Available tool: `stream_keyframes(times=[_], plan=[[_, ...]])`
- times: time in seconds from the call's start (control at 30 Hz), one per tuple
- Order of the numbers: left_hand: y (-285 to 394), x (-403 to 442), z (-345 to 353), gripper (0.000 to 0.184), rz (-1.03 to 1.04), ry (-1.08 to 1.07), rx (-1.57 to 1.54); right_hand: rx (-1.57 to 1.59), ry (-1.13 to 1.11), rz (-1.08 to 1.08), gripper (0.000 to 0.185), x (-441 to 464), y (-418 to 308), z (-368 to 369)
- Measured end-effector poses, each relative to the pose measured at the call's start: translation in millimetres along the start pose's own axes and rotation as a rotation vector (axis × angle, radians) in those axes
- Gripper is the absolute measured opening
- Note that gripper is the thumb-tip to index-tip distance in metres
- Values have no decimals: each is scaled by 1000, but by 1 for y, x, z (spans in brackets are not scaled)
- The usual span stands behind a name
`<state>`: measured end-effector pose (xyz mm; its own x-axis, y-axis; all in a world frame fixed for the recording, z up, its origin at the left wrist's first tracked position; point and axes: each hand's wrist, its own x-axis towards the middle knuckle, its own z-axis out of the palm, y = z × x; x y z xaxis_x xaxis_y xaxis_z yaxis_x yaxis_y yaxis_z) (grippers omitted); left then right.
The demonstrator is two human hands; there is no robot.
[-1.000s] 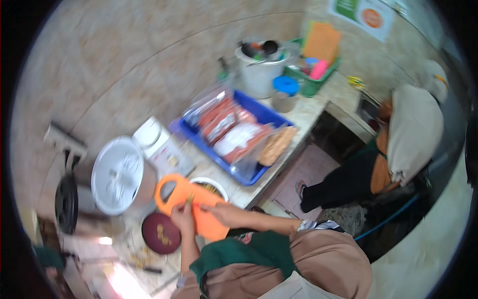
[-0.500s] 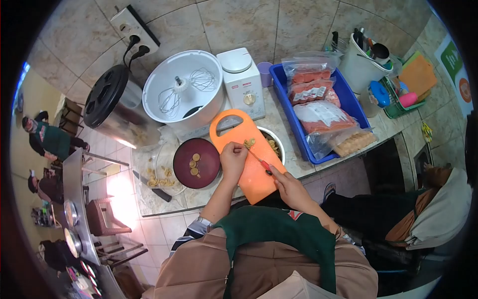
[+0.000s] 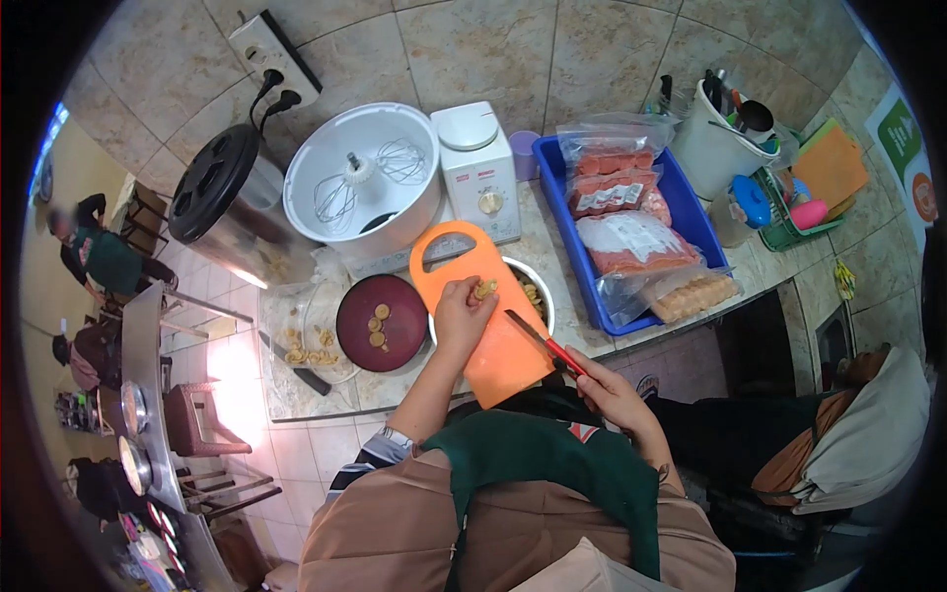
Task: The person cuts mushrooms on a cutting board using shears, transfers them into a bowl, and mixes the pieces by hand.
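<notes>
My left hand (image 3: 464, 318) is closed on small greenish-yellow pieces (image 3: 485, 289) above the orange cutting board (image 3: 508, 365). My right hand (image 3: 612, 397) grips the red handle of a knife (image 3: 552, 348), whose blade points up and left over the board. Under the board's right side sits a white bowl (image 3: 548, 301) holding similar pieces, partly hidden. Left of the board, a dark red plate (image 3: 355, 347) carries several round, light brown pieces (image 3: 377, 338). Farther left, peel-like scraps (image 3: 314, 355) lie on clear plastic, beside a black-handled knife (image 3: 312, 381).
Behind stand a lidded container (image 3: 212, 187), a mixer bowl with whisks (image 3: 306, 227) and a white appliance (image 3: 483, 178). To the right are a blue tray (image 3: 604, 314) of packaged meat, a utensil bucket (image 3: 702, 148) and a green basket (image 3: 789, 235). Another person (image 3: 868, 424) is at right.
Since the half-second-old frame, the knife has drawn back right from my left hand, which has lifted the pieces slightly. The view swung sharply after the oldest frame.
</notes>
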<state>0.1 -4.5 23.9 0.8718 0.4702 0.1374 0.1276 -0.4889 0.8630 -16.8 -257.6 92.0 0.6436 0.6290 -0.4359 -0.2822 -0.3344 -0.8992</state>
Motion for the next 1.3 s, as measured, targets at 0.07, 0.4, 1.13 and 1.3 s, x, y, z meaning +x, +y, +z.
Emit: stream_keyframes(times=[0.07,0.4,1.13,1.3], plan=[[8,4,-1,33,-1,-54,182,64,-11,-13,45,-7,-4,-8],[12,11,11,21,169,-133,285,237,-183,-149,48,-27,-36,-54],[72,27,71,11,93,-405,835,212,-400,-369,49,-28,-55,-173],[67,22,69,12,63,-311,733,264,-456,-346,49,-24,-62,-193]])
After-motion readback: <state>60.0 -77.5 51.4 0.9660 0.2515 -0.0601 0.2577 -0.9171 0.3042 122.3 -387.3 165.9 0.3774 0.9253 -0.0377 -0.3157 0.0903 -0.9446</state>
